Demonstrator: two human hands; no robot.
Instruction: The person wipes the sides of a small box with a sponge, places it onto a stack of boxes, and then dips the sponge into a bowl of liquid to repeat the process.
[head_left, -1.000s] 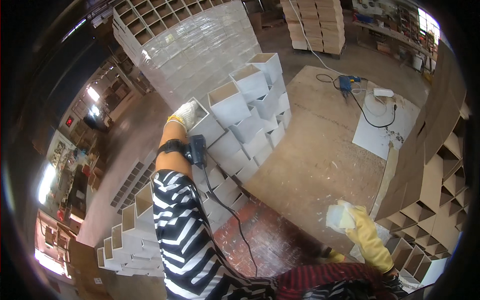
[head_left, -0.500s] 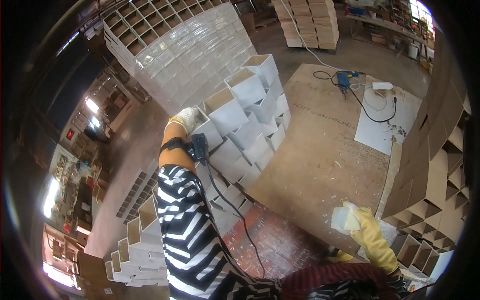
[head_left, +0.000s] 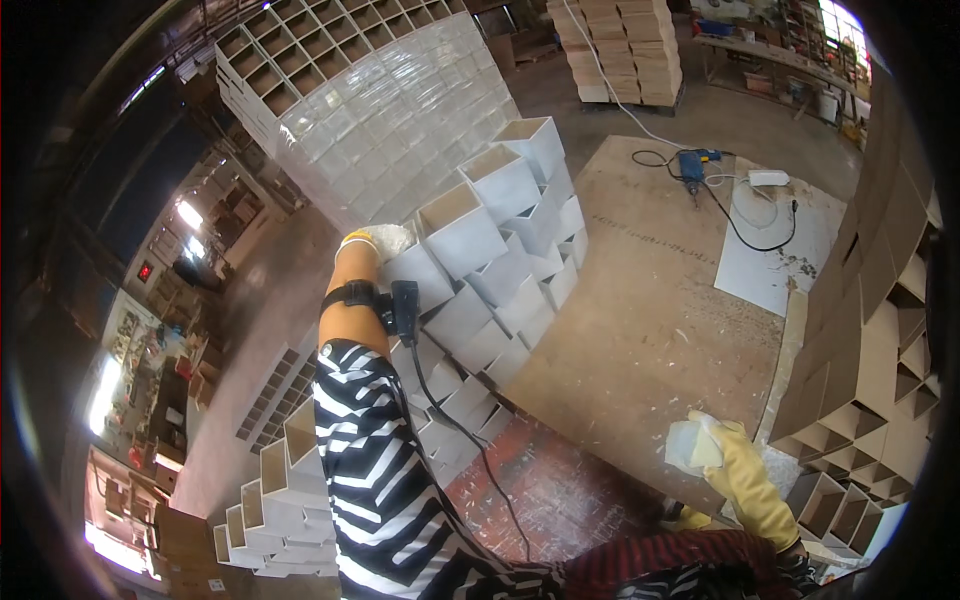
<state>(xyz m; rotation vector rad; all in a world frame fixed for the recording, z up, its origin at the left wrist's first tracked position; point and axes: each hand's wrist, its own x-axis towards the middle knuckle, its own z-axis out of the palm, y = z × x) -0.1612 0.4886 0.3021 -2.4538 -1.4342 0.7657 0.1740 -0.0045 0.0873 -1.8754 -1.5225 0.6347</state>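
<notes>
My left hand (head_left: 388, 242), in a whitish knitted glove with a yellow cuff, rests over the top rim of an open white box (head_left: 422, 275) at the near-left end of a stack. Its fingers are hard to make out against the box. More white open-topped boxes (head_left: 462, 228) are stacked at angles beside it. Low on the right, my right hand (head_left: 725, 455) wears a yellow rubber glove and is closed on a pale, squarish pad (head_left: 686, 446) above the brown board (head_left: 640, 330). A black strapped device (head_left: 403, 310) with a cable sits on my left wrist.
Behind the stack stands a plastic-wrapped block of compartment boxes (head_left: 390, 120). A blue power drill (head_left: 690, 170) with its cord and a white power strip (head_left: 768, 178) lie on the board's far end. Brown cartons (head_left: 850, 370) rise at right; more white boxes (head_left: 270, 510) stand lower left.
My left hand has shifted slightly right, further over the box's opening. The whole view has shifted a little. My right hand still holds the pale pad in nearly the same place.
</notes>
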